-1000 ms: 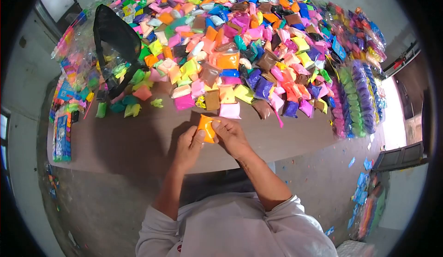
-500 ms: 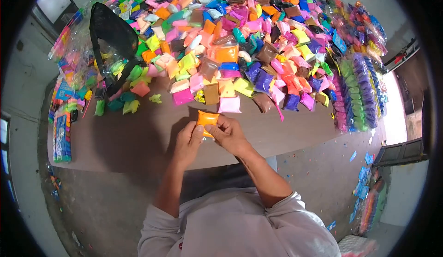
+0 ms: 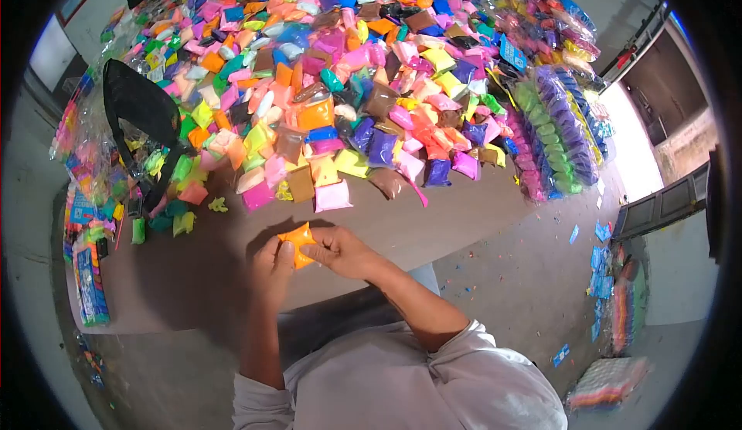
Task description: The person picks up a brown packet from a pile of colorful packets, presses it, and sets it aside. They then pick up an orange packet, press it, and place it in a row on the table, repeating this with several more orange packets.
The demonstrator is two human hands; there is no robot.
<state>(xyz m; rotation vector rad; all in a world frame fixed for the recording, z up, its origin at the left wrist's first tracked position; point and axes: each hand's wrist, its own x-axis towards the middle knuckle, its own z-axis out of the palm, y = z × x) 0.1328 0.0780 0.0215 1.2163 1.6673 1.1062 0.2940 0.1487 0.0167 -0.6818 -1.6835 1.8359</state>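
A small orange packet (image 3: 300, 246), glossy and pillow-shaped, is held between my two hands over the near part of the brown table (image 3: 402, 229). My left hand (image 3: 272, 266) pinches its left side, thumb on top. From the right, my right hand (image 3: 340, 252) grips the other side with its thumb pressed on the face; the fingers underneath are hidden. Just beyond my hands lies the front edge of a big heap of colourful packets (image 3: 332, 196), with a light pink one nearest.
A black mesh-like bag with a strap (image 3: 143, 98) rests on the heap's left side. Long clear bags of green packets (image 3: 550, 132) and purple ones lie at the right edge. Multicoloured packs (image 3: 91, 283) line the left edge. Blue wrappers (image 3: 599, 271) litter the floor at right.
The view has turned and shifted, so the table and heap sit further left and tilted. Both hands keep hold of the orange packet, which looks bent or turned differently between the thumbs.
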